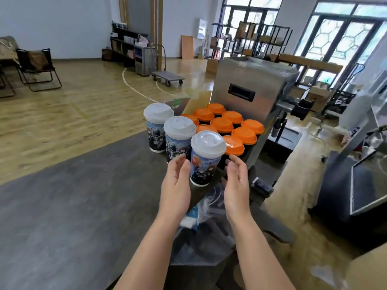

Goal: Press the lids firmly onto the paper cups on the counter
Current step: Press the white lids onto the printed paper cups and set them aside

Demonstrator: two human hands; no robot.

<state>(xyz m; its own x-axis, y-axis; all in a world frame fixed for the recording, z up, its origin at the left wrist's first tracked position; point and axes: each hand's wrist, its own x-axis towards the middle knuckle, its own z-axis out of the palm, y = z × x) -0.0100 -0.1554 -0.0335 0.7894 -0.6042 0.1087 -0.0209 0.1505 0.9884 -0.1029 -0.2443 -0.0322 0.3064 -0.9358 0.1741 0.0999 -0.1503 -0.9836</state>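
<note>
Near cup (202, 164): stood on surface (83, 195) with white lid (208, 144) on. Behind-left of it: two more white-lidded cups (176, 141). Behind-right: orange-lidded cups (226, 126). Left hand (177, 181), right hand (237, 180): flanked it, grip open, empty. Advice: steady wall, press rim evenly all round.

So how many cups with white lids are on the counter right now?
3, in a diagonal row: the nearest cup between the left hand and right hand, the middle cup behind it, the far cup leftmost. None looks hidden.
</note>
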